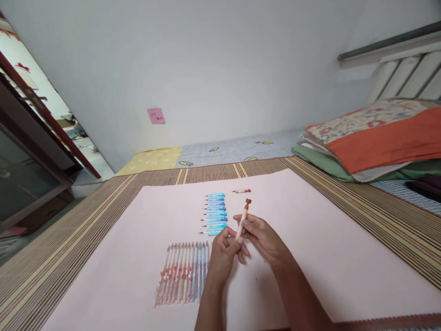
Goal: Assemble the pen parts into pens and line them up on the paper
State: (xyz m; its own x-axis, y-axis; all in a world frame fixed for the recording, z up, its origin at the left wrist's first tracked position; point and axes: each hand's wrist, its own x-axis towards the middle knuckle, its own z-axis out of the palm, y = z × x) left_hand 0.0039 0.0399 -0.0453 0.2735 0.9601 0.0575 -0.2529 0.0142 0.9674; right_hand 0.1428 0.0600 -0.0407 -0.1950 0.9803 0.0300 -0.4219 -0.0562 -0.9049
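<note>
Both hands meet over a pale pink sheet [327, 239]. My right hand [263, 236] grips a pen [243, 217] with a brown figure on top, held upright and tilted. My left hand [223, 257] pinches the lower end of the same pen. Just left of the hands lies a stacked row of several blue pens [215, 214]. In front of my left hand lies a row of several clear pen sleeves [184, 273] with pink and blue print. One brown-topped pen [241, 191] lies alone beyond the hands.
The pink sheet rests on a striped woven mat [69, 239] over a bed. Folded bedding with an orange cover [379, 138] lies at the right. A white wall with a pink sticky note [156, 116] stands behind. A dark wooden cabinet [24, 170] is at the left.
</note>
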